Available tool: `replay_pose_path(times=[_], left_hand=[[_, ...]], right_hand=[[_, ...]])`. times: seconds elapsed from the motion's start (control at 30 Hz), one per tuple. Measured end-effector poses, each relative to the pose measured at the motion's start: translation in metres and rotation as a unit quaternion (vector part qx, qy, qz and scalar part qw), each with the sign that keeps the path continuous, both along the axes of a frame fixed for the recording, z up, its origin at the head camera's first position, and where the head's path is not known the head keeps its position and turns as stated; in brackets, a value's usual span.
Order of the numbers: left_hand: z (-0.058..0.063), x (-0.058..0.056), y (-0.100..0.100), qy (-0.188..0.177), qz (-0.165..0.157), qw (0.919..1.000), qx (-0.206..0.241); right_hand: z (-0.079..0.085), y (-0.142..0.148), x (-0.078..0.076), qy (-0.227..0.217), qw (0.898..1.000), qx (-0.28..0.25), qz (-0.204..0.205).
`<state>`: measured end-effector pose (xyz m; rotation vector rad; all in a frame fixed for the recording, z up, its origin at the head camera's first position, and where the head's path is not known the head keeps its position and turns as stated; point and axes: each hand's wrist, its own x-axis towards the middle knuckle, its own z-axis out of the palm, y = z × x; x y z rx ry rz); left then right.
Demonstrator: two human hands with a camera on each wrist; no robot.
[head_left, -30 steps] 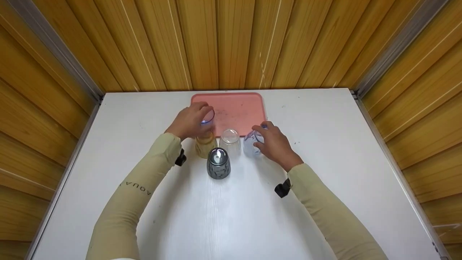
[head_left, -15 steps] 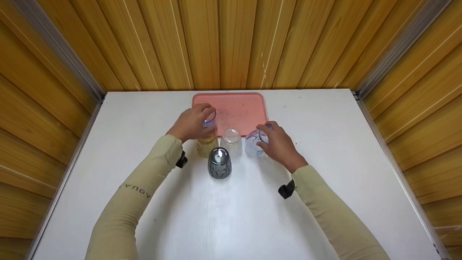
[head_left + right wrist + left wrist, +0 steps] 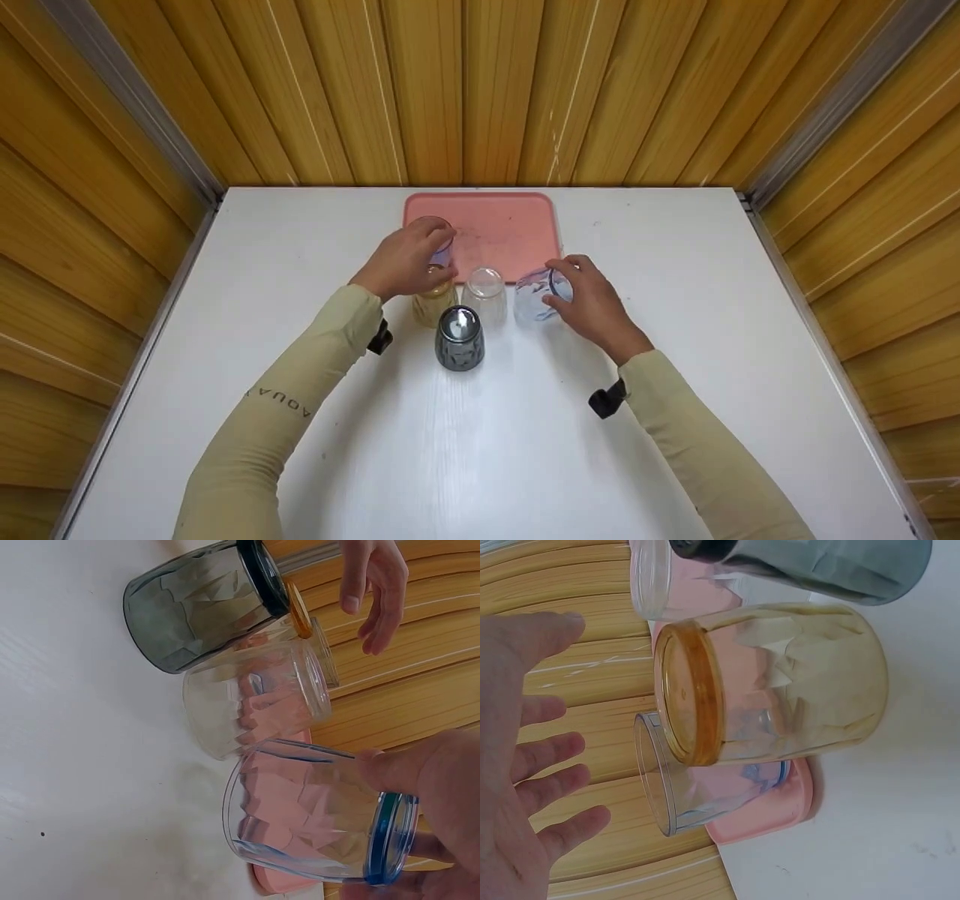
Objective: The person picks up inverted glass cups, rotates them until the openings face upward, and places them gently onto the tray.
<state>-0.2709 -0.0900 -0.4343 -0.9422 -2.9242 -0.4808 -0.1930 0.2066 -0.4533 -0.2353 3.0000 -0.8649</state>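
My right hand (image 3: 598, 306) grips a clear glass with a thick blue base (image 3: 307, 810) near that base, thumb on its side. This glass leans to the right, mouth down and base up. My left hand (image 3: 409, 259) hovers with its fingers spread and loosely bent, holding nothing. Beneath it, an upright clear glass with a bluish base (image 3: 705, 791) stands on the pink tray (image 3: 517, 225); a gap shows between fingers and rim in the left wrist view. Close by are three upturned glasses: an amber one (image 3: 780, 682), a clear one (image 3: 486, 300) and a dark grey one (image 3: 460, 341).
The tray lies at the back of the white table (image 3: 480, 457), just behind the row of glasses. Wood-patterned panels (image 3: 495, 90) close in the back and both sides. The dark grey glass stands nearest the person, in front of the amber and clear ones.
My right hand has shifted to the right, tipping the blue-based glass further that way. The left hand stays over the upright glass. The view has drifted slightly.
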Motion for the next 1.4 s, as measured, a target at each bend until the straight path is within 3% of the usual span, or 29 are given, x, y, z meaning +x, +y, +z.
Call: replay_pose_path(times=[0.77, 1.03, 1.4], left_hand=[[0.001, 0.015, -0.002, -0.002, -0.001, 1.0000, 0.009], [-0.001, 0.018, -0.002, -0.010, 0.003, 0.9999, -0.004], [-0.001, 0.021, 0.000, -0.020, 0.005, 0.9997, -0.013]], right_hand=[[0.006, 0.002, 0.003, 0.030, 1.000, 0.001, 0.005], [0.007, 0.003, 0.002, 0.076, 0.997, 0.016, 0.022], [0.009, 0.003, 0.003, 0.074, 0.997, 0.006, 0.009]])
